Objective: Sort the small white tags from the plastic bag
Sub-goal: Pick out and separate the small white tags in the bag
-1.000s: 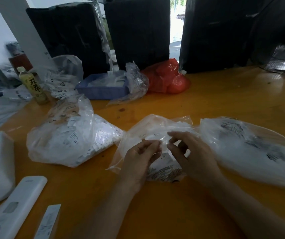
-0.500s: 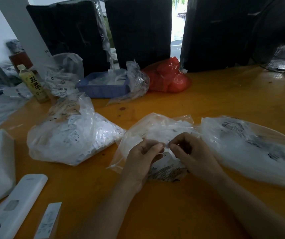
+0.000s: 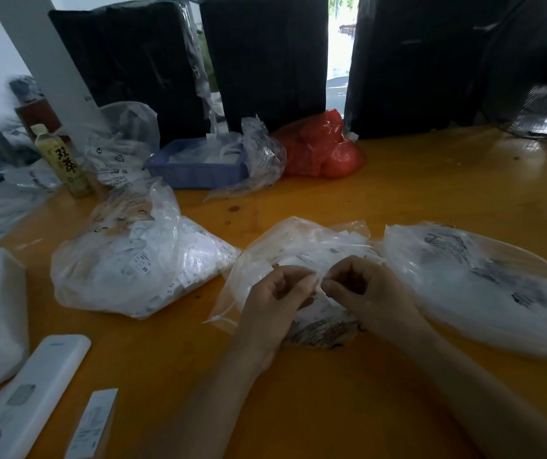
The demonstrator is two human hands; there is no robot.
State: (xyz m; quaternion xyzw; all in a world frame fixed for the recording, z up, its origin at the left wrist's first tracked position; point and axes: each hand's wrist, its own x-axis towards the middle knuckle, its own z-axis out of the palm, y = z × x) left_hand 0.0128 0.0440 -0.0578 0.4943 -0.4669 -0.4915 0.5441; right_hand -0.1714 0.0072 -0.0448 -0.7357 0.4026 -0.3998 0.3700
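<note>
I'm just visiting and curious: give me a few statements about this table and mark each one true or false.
1. Both hands, left hand and right hand, pinch something small and white over the middle plastic bag. True.
2. The red bag lies beside the left hand. False: it lies at the far edge of the table.
3. The tea bottle stands upright. True.
4. The blue tray is red. False: it is blue.

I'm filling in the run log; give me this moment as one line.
phase: sorting | left hand: pinches white tag | right hand: pinches same tag | over: plastic bag
</note>
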